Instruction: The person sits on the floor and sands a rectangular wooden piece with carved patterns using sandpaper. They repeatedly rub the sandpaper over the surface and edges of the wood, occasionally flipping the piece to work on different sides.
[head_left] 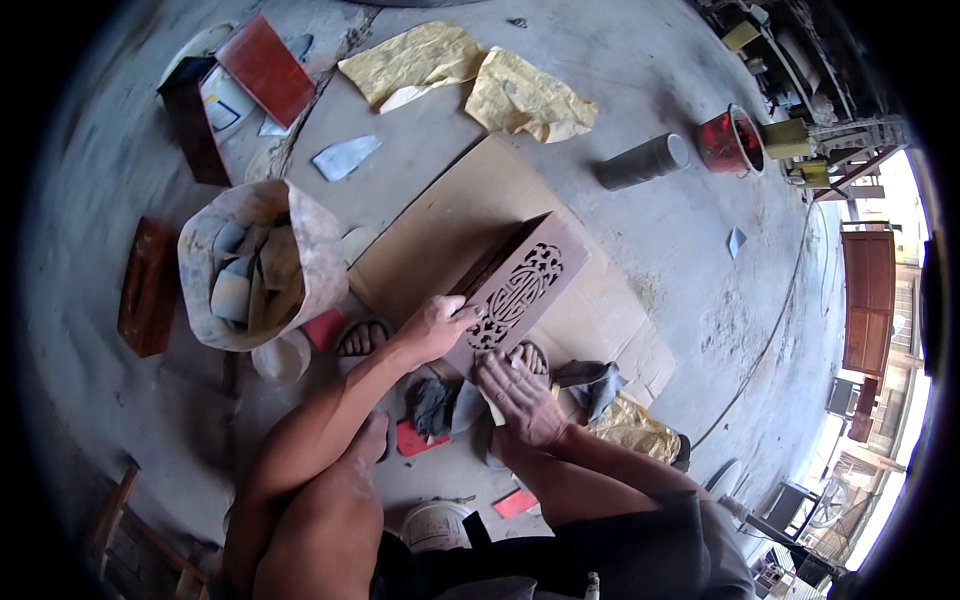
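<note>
A brown wooden box (535, 300) with a pierced, carved pattern on its upper panel stands tilted on a flat sheet of cardboard (430, 240). My left hand (440, 328) grips its near left edge, thumb over the panel. At the near end of the panel lies my right hand (525, 402), fingers long and close together, pressing down. A pale folded sheet (496, 411) sticks out from under that palm; most of it is hidden, and its material is unclear. Dark crumpled rags (434, 405) lie just below the box, between my feet.
A whitish bucket (325, 270) full of scraps and blocks stands at left, beside a reddish-brown wooden piece (150, 290). Crumpled yellowish paper (415, 62) lies ahead. A grey cylinder (645, 162) and a red bucket (728, 140) stand at far right. Red pieces (515, 503) lie near my feet.
</note>
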